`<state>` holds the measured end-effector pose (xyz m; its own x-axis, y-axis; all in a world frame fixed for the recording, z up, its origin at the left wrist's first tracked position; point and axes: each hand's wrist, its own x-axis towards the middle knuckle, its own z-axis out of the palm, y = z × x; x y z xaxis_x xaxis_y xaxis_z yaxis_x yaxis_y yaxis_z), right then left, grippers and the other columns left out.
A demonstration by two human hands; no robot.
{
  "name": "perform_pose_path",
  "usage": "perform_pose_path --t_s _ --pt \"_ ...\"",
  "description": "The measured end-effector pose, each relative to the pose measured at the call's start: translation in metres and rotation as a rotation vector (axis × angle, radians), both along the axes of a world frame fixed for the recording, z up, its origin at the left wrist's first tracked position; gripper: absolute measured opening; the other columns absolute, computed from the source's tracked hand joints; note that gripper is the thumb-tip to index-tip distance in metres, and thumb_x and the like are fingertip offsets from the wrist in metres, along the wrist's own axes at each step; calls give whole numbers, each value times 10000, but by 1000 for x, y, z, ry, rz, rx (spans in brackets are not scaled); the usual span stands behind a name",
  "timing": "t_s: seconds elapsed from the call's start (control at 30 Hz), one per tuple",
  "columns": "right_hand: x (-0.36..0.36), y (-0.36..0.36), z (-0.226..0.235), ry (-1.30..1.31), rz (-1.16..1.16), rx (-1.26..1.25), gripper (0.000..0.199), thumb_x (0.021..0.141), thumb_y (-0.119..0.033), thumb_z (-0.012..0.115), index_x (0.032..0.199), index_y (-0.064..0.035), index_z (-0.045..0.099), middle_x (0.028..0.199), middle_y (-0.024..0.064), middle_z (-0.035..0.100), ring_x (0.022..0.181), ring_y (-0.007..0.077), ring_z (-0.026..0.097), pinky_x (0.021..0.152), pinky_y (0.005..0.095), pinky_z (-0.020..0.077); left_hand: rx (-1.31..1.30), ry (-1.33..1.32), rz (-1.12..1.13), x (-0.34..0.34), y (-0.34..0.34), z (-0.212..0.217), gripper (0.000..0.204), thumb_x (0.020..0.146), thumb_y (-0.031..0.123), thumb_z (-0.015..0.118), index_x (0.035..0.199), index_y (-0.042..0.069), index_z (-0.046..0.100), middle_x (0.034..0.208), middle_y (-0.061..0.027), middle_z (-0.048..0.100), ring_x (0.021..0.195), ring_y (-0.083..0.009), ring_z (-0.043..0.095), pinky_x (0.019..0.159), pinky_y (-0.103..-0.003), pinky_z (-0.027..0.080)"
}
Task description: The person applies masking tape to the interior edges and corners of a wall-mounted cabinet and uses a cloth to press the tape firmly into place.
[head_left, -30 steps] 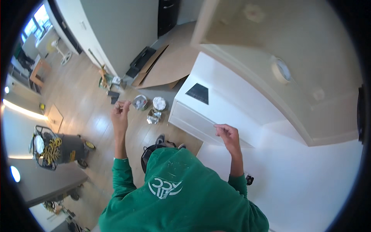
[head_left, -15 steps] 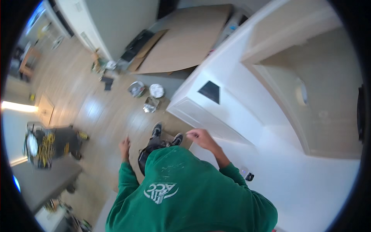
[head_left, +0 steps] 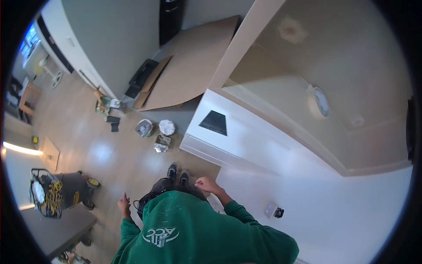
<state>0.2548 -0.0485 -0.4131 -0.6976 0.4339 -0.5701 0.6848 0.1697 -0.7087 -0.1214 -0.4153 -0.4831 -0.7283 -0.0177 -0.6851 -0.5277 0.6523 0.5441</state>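
My left hand hangs out to the left of my body over the floor, one finger stretched and the others loosely bent, with nothing visible in it. My right hand is in front of my waist beside the white wall, its fingers curled and pressed together; whatever they may hold is too small to make out. Beneath my right forearm a whitish object partly shows, its kind hidden. My dark shoes stand on the wood-look floor.
Two buckets and a foil-lined box stand ahead. Brown cardboard covers a large surface behind them. A wheeled grey machine with a yellow cord is at left. On the right, the white wall has a dark opening and a wall device.
My view has shifted, with more ceiling showing at right. Both hands sit lower in the picture and further left; my right hand has come closer to my body.
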Motion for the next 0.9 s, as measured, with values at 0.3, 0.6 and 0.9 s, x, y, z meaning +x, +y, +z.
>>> perform_pose_path --t_s 0.3,0.6,0.9 --pt "-24 4 -36 11 -169 -47 274 884 -248 684 1003 -4 709 902 122 737 820 209 703 727 345 543 95 22 37 -65 -14 12 459 919 392 669 1158 34 510 1008 -110 641 807 -204 635 621 -350 529" --pt "-65 -43 -98 27 -378 19 230 865 -259 700 963 -52 722 843 90 717 777 175 671 721 332 527 81 -234 -99 -152 -61 -97 405 933 361 642 1178 57 534 1029 -117 647 842 -230 647 678 -406 555" --pt "-212 -87 -258 262 -754 266 201 874 -213 707 993 -51 713 832 106 705 761 187 676 698 344 522 152 -176 -174 -269 -85 -229 468 940 381 633 1248 48 518 1171 -144 654 1050 -269 645 843 -418 542"
